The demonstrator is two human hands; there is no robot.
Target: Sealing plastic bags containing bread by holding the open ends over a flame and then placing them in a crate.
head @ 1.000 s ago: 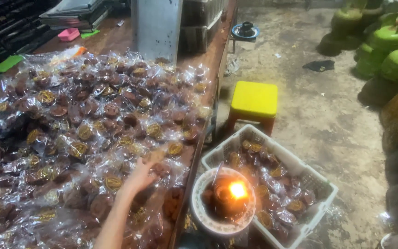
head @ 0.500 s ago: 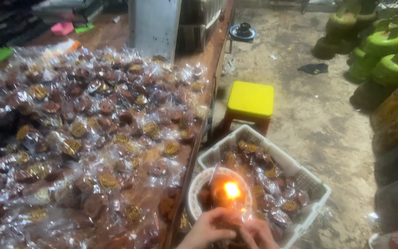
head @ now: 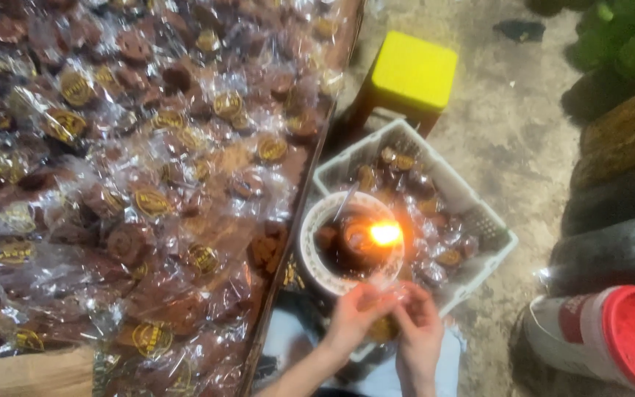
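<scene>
Sealing step in hand, by the look of it: both hands brought together just below a small flame (head: 385,234) burning in a white bowl (head: 310,246), which sits in a white plastic basket (head: 507,242) on the floor beside the counter (head: 310,176).

Left hand (head: 354,312) and right hand (head: 417,331) side by side, fingers pinched on a clear packet (head: 385,288) stretched between them. Packet held just under the bowl's near rim, close to the flame; cannot tell whether its edge touches the fire, since glare washes out that spot. Contents of the packet too blurred to name.

Inside the bowl, dark lumps around the flame and a thin stick leaning on the rim. Around the bowl, in the basket, more brown wrapped pieces with round yellow labels.

On the counter to the left, a broad heap of wrapped brown cakes (head: 134,169), most in crinkled clear film, many with the same yellow labels. Beyond the basket, a yellow stool (head: 413,70); at lower right, a white container with a red lid (head: 626,338).

Next move, judged from this: a steady, brief pass of the open edge by the flame, film kept taut between both pinches, fingertips kept back from the heat, and no lingering that could melt through the wrap.
</scene>
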